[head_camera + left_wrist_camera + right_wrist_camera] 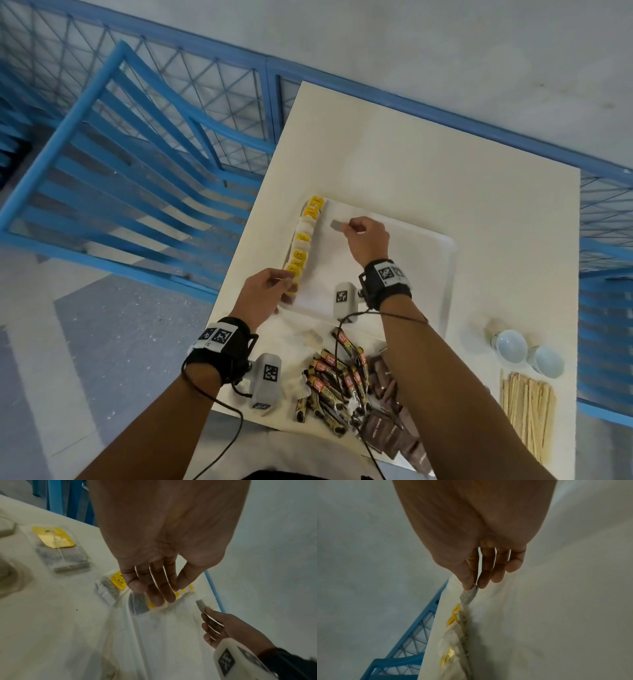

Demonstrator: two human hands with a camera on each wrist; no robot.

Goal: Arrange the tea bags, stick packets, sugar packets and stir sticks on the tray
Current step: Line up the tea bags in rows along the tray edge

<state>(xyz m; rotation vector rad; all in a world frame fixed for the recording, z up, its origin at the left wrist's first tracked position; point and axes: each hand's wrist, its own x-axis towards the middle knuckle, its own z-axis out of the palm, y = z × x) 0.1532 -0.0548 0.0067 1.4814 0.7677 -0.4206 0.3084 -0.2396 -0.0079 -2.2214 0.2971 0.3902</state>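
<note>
Left hand (265,291) rests at the near-left corner of the tray (442,274), fingers extended and laid on the nearest tea bag (145,601) in a row of tea bags (301,240); the thumb meets the index fingertip over that bag's yellow tag, though whether the tag is pinched cannot be told. This row runs along the tray's left rim, bags overlapping from the far corner to the near one. In the left wrist view two further tea bags (60,547) lie on the table (411,154), outside the tray. Right of the row, the tray floor is bare up to the right rim. Right hand (366,240) hovers over the far-centre part of the tray, thumb and index finger clamped on a single grey tea bag (336,225), clear of the row and above the tray floor. On the table near the tray's front edge lies a loose pile of stick packets (335,380), with brown sugar packets (387,431) touching it on the right. Further right, beside the table's right edge, a bundle of stir sticks (527,411) lies behind two white cups (527,353). Past the table's left edge stands a blue railing (137,154).
</note>
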